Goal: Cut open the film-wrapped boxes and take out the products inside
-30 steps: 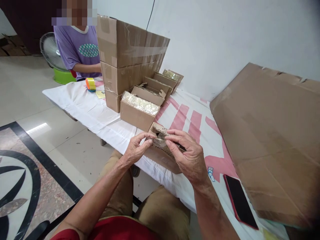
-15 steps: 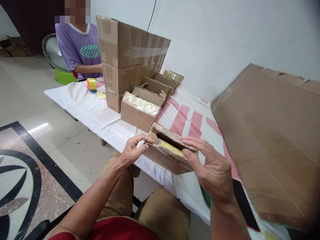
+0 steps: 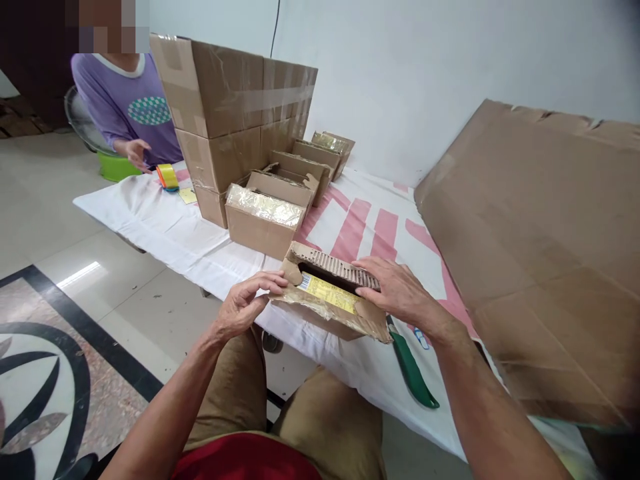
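In front of me a small cardboard box (image 3: pixel 335 323) stands on the table, its top flaps raised and torn along the edges. A yellow printed packet or sheet with a barcode (image 3: pixel 330 293) shows inside. At the box's left end, my left hand (image 3: pixel 246 301) has its fingers over the edge and its thumb near the front corner. My right hand (image 3: pixel 400 285) grips the corrugated back flap at the right, thumb on the inner side. Just right of the box lies a green-handled tool (image 3: pixel 414 373), perhaps a knife, its far end partly hidden.
Stacked taped cartons (image 3: pixel 227 93) rise at the back left, beside a row of small opened boxes (image 3: pixel 265 223). A large cardboard sheet (image 3: pixel 540 267) leans at right. Across the table, a person in purple (image 3: pixel 135 100) has a hand near a tape roll (image 3: pixel 167 177).
My right hand has shifted from the box's front right corner to its back flap. The front flap is folded outward, showing more yellow. The green handle has come into view; the other person's hand moved toward the tape.
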`<state>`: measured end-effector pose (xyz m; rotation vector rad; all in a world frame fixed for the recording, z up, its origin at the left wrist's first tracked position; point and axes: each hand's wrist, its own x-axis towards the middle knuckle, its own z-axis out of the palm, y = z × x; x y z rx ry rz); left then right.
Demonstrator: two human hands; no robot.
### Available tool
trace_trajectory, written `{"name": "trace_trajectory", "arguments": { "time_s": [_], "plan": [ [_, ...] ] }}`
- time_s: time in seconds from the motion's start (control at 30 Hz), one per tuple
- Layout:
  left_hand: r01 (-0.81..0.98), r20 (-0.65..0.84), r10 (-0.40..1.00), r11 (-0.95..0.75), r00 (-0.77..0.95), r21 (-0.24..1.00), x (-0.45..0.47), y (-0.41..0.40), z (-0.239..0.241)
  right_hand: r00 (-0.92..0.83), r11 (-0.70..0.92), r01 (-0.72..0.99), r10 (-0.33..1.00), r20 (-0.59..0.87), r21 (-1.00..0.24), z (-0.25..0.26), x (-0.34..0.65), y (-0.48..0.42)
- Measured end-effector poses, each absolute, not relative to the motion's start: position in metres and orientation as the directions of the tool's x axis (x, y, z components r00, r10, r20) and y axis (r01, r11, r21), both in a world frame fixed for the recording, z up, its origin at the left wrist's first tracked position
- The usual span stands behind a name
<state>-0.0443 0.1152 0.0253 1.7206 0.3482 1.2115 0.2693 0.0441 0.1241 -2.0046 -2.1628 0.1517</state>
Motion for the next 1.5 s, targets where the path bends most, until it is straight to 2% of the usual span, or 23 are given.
{"name": "trace_trajectory", "arguments": {
  "time_s": [0.13, 0.23, 0.3, 0.37, 0.47, 0.53, 0.6, 0.67, 0.73, 0.8, 0.9, 0.97, 1.3, 1.4, 1.5],
  "plan": [
    [-0.261, 0.522, 0.707, -0.453, 0.477, 0.852, -0.046, 0.117, 0.031, 0.055, 0.001, 0.930, 0.988, 0.142, -0.367, 0.121, 0.275, 0.050],
    [-0.186, 0.421, 0.764, -0.380, 0.489, 0.906, -0.046, 0.120, 0.038, 0.156, -0.063, 0.897, 0.971, 0.179, -0.438, 0.121, 0.283, 0.062],
    [-0.113, 0.334, 0.808, -0.321, 0.485, 0.940, -0.044, 0.122, 0.045, 0.231, -0.151, 0.905, 0.960, 0.161, -0.397, 0.120, 0.289, 0.074],
    [-0.060, 0.263, 0.835, -0.268, 0.484, 0.962, -0.042, 0.126, 0.050, 0.271, -0.233, 0.931, 0.957, 0.106, -0.280, 0.117, 0.294, 0.085],
    [-0.008, 0.237, 0.832, -0.270, 0.501, 0.963, -0.038, 0.132, 0.056, 0.233, -0.225, 0.963, 0.971, 0.043, -0.145, 0.114, 0.295, 0.091],
    [0.009, 0.278, 0.807, -0.330, 0.521, 0.944, -0.036, 0.134, 0.057, 0.200, -0.190, 0.976, 0.975, 0.099, -0.105, 0.115, 0.290, 0.087],
    [-0.018, 0.346, 0.774, -0.398, 0.531, 0.917, -0.035, 0.135, 0.056, 0.143, -0.129, 0.989, 0.963, 0.226, -0.077, 0.119, 0.281, 0.078],
    [-0.071, 0.409, 0.741, -0.442, 0.533, 0.894, -0.034, 0.135, 0.054, 0.027, 0.004, 0.995, 0.951, 0.307, -0.099, 0.125, 0.269, 0.068],
    [-0.111, 0.443, 0.721, -0.459, 0.533, 0.881, -0.033, 0.136, 0.052, -0.121, 0.163, 0.972, 0.964, 0.235, -0.170, 0.130, 0.257, 0.060],
    [-0.132, 0.445, 0.713, -0.451, 0.542, 0.883, -0.031, 0.136, 0.050, -0.248, 0.249, 0.942, 0.968, 0.034, -0.223, 0.134, 0.248, 0.057],
    [-0.161, 0.427, 0.719, -0.410, 0.548, 0.898, -0.031, 0.138, 0.046, -0.282, 0.229, 0.948, 0.925, -0.253, -0.220, 0.135, 0.242, 0.058],
    [-0.189, 0.424, 0.718, -0.387, 0.552, 0.902, -0.033, 0.140, 0.041, -0.243, 0.183, 0.961, 0.916, -0.318, -0.207, 0.134, 0.240, 0.060],
    [-0.261, 0.390, 0.667, -0.290, 0.635, 0.921, -0.042, 0.151, 0.022, -0.188, 0.160, 0.973, 0.967, -0.171, -0.165, 0.120, 0.234, 0.059],
    [-0.224, 0.397, 0.671, -0.333, 0.626, 0.916, -0.041, 0.148, 0.022, -0.193, 0.164, 0.970, 0.969, -0.155, -0.179, 0.116, 0.237, 0.059],
    [-0.182, 0.427, 0.676, -0.405, 0.601, 0.896, -0.036, 0.144, 0.022, -0.165, 0.134, 0.958, 0.981, -0.104, -0.253, 0.112, 0.240, 0.058]
  ]
}}
